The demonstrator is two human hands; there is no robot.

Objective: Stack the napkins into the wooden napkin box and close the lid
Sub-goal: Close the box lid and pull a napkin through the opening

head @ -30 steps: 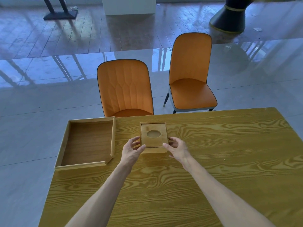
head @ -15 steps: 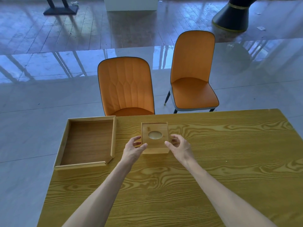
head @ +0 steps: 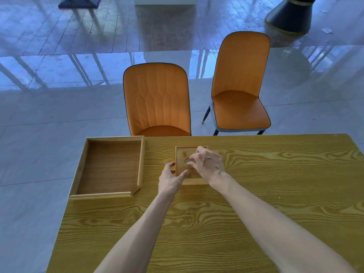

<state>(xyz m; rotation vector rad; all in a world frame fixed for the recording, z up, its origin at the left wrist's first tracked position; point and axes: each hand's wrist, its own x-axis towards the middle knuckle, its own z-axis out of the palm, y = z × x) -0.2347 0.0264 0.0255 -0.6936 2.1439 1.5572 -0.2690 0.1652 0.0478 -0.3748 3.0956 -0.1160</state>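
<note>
- The right hand [head: 206,164] lies over the lid [head: 183,154] of the wooden napkin box [head: 194,181], fingers curled with their tips at the oval opening in the lid; whether they pinch anything, I cannot tell.
- The left hand [head: 170,179] is spread against the box's left side, thumb on the near-left corner of the lid, fingers along the outer wall.
- The box sits on the yellow wood-grain table [head: 275,194], near its far edge, lid on.
- An open wooden tray [head: 80,170] lies at the table's left, well apart from the box.
- Two orange chairs [head: 157,99] stand beyond the table on the glossy floor.
</note>
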